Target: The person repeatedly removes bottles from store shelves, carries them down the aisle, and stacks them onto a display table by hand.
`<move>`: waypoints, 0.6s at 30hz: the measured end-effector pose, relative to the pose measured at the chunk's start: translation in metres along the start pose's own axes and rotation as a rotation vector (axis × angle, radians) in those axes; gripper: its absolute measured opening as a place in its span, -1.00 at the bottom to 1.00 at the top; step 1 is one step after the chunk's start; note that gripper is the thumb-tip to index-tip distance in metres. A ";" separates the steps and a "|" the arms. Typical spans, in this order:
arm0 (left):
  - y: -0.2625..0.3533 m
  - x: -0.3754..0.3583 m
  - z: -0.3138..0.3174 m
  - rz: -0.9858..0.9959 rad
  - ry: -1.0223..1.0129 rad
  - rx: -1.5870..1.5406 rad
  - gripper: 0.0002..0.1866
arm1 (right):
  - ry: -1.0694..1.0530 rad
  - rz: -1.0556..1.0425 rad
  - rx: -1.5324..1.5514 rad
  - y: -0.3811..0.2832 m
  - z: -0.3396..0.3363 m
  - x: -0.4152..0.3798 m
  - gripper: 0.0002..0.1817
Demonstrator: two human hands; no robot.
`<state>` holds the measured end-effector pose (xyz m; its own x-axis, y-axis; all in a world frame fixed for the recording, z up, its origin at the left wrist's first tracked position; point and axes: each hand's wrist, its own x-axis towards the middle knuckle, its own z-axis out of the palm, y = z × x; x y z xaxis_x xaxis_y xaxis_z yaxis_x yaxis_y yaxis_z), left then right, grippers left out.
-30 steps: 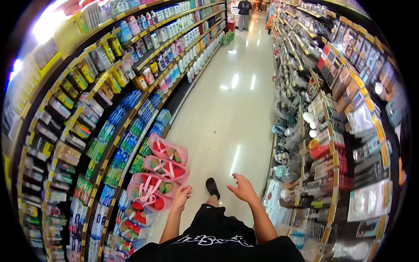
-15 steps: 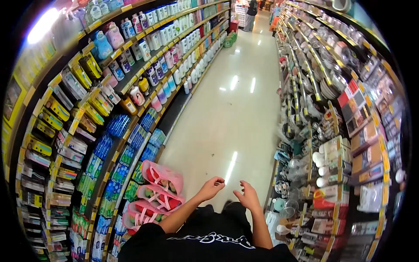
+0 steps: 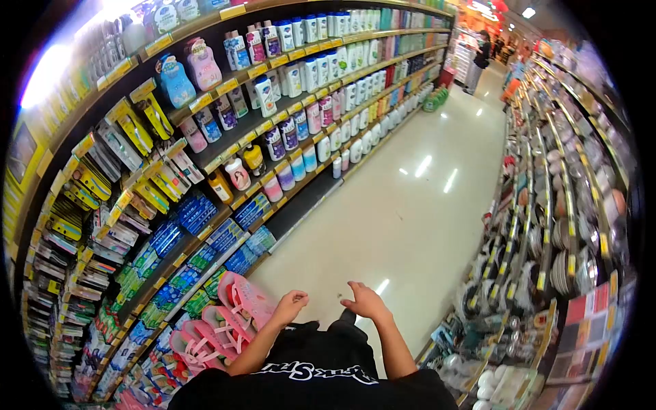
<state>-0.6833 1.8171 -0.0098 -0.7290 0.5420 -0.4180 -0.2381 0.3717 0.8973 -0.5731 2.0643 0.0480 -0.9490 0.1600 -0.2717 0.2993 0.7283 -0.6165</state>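
Note:
Both my hands are raised in front of my black shirt, above the aisle floor, and neither holds anything. My left hand (image 3: pixel 292 306) has loosely bent fingers and is close to several pink things with straps (image 3: pixel 225 321) stacked against the left shelf, without touching them. They look like sandals, though I cannot be sure. To its right, my right hand (image 3: pixel 365 301) stretches its fingers and thumb toward the left hand. A gap separates the two hands.
Left shelves hold bottles (image 3: pixel 265 96), yellow-packaged goods (image 3: pixel 130 130) and blue boxes (image 3: pixel 197 215). Kitchenware, including stacked plates (image 3: pixel 564 270), fills the right shelf. A shiny pale floor (image 3: pixel 369 225) runs between them toward a person in dark clothes (image 3: pixel 480 61) far down the aisle.
My view has turned left, so the aisle and right shelf shift rightward and the left shelf looks larger. My left hand has moved left and its fingers are more bent; my right hand also sits farther left.

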 end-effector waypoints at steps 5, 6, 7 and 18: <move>0.040 0.071 0.004 0.066 0.144 -0.017 -0.68 | -0.040 -0.061 -0.146 0.002 -0.080 0.083 -0.27; 0.042 0.087 0.006 0.039 0.167 -0.048 -0.69 | 0.008 -0.093 -0.114 0.005 -0.088 0.095 -0.28; 0.052 0.099 0.008 0.036 0.178 -0.047 -0.69 | 0.023 -0.131 -0.053 0.010 -0.093 0.109 -0.29; 0.110 0.312 -0.035 0.048 0.199 -0.117 -0.67 | 0.073 -0.179 0.062 0.022 -0.173 0.272 -0.31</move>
<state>-0.9599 2.0005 -0.0368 -0.8505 0.3935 -0.3489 -0.2646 0.2531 0.9305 -0.8416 2.2394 0.0882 -0.9915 0.0814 -0.1012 0.1290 0.7073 -0.6950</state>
